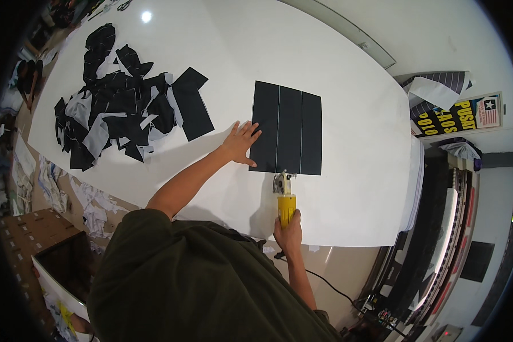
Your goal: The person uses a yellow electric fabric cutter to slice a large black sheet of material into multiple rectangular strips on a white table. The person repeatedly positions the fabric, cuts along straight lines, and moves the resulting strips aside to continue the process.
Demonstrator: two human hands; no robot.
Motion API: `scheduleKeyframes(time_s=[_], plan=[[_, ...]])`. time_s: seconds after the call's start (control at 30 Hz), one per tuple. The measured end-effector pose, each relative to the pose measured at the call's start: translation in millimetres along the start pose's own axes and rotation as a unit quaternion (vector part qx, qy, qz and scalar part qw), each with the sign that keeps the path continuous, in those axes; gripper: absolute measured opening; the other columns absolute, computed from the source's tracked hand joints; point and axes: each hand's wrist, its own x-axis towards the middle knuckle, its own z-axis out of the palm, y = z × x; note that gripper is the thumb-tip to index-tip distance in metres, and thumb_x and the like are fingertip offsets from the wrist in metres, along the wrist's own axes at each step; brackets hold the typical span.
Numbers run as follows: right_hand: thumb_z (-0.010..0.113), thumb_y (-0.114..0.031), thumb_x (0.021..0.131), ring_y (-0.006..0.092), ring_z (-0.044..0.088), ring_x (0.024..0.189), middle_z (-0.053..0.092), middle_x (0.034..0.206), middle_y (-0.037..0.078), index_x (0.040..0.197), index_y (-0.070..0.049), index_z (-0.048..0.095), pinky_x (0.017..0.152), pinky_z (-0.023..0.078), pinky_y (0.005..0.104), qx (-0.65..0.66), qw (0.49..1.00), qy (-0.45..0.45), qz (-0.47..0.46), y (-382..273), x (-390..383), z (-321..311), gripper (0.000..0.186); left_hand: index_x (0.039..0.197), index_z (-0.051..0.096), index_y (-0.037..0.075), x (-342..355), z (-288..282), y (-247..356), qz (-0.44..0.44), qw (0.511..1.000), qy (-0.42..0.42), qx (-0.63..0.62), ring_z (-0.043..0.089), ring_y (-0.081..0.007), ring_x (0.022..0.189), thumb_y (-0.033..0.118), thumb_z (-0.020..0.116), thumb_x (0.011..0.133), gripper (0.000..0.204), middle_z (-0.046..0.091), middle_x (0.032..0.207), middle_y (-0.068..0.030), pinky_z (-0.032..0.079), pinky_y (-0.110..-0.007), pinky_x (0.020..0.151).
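Observation:
My right hand [289, 232] is wrapped round the yellow body of an electric rotary fabric cutter [287, 208], whose metal head points away from me. The head meets the near edge of a black fabric piece [290, 128], close to one of two pale lines that run along it from near to far. Fingers spread, my left hand [242, 143] lies flat, its fingertips on the fabric's left edge. Whether the blade touches the cloth is too small to tell.
A heap of black and grey fabric scraps [114, 108] lies on the left of the white table [222, 51]. Scissors [123, 5] rest at the far left edge. A black cord [330, 285] runs below the table toward a long machine [433, 256] at right. An open box [62, 262] stands at lower left.

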Motion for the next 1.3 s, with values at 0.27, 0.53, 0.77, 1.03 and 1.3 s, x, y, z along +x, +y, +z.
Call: scheduleKeyframes(time_s=[0.27,0.53,0.77,1.03,1.3], plan=[[0.07,-0.018,0.091,0.0567,0.063,0.104,0.059,0.122,0.039,0.135,0.009,0.039,0.086,0.054,0.0574,-0.008,0.998,0.034,-0.059,10.6,24.1,8.9,0.061,0.167,0.021,0.008,0.7,2.1,-0.8,0.004,1.0,0.004,-0.008,0.007,-0.0394,0.162,0.082,0.074,0.071,0.133,0.009,0.175,-0.0185,0.005,-0.065,0.127],[0.07,-0.02,0.092,0.0592,0.064,0.101,0.061,0.115,0.043,0.138,0.012,0.036,0.087,0.055,0.0576,-0.013,0.998,0.019,-0.055,3.7,39.5,8.9,0.066,0.167,0.021,0.008,-1.5,-0.5,0.2,0.003,1.0,0.005,-0.021,0.006,-0.0388,0.162,0.079,0.075,0.071,0.131,0.01,0.175,-0.0186,0.003,-0.064,0.128],[0.07,-0.017,0.092,0.0584,0.065,0.099,0.062,0.113,0.042,0.133,0.011,0.037,0.084,0.055,0.0574,-0.017,0.997,0.024,-0.075,-9.7,61.9,10.4,0.059,0.167,0.023,0.008,-0.9,1.9,0.2,0.001,1.0,0.013,-0.021,0.006,-0.0381,0.162,0.077,0.077,0.072,0.129,0.011,0.175,-0.0179,0.003,-0.063,0.128],[0.07,-0.019,0.092,0.0558,0.066,0.095,0.062,0.111,0.037,0.126,0.006,0.039,0.08,0.056,0.0587,-0.037,0.994,0.044,-0.09,-28.8,101.0,9.3,0.053,0.166,0.025,0.007,-2.6,4.0,-0.9,0.004,0.999,0.03,-0.034,0.007,-0.0375,0.162,0.076,0.078,0.071,0.128,0.012,0.175,-0.0178,0.005,-0.064,0.128],[0.071,-0.019,0.091,0.055,0.067,0.099,0.062,0.112,0.037,0.127,0.006,0.039,0.082,0.057,0.0573,-0.032,0.992,0.05,-0.114,-46.5,146.5,6.8,0.054,0.166,0.026,0.007,-3.4,6.3,-1.1,0.005,0.998,0.044,-0.038,0.008,-0.0382,0.162,0.076,0.079,0.07,0.129,0.013,0.175,-0.0183,0.006,-0.064,0.128]])
